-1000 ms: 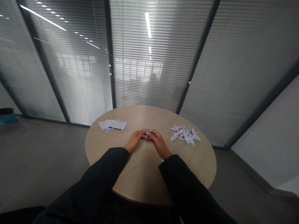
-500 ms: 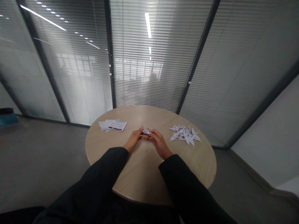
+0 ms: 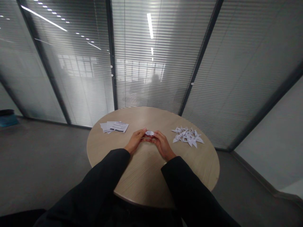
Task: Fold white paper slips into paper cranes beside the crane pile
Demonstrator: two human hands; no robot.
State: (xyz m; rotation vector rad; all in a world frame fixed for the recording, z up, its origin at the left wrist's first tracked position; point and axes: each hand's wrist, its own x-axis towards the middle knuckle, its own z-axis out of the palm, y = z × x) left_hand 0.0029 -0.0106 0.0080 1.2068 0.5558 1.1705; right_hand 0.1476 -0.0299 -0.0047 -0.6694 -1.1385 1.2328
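A small folded piece of white paper point(image 3: 149, 133) is held between my two hands above the middle of the round table point(image 3: 142, 176). My left hand point(image 3: 136, 141) pinches its left end, thumb on top. On the other end, the thumb and fingers of my right hand point(image 3: 163, 145) are closed. The other fingers of both hands curl underneath and nearly meet. The paper's finer folds are too small to make out.
Several folded white paper cranes point(image 3: 188, 136) lie in a heap on the table's right side. At the left lies a loose stack of printed paper sheets point(image 3: 118, 126). Glass partitions with blinds point(image 3: 146, 91) stand behind the table. A blue bin point(image 3: 8, 119) is on the floor far left.
My right thumb and fingers have shifted slightly right along the folded paper, so more of its white surface shows. My left hand has barely moved.
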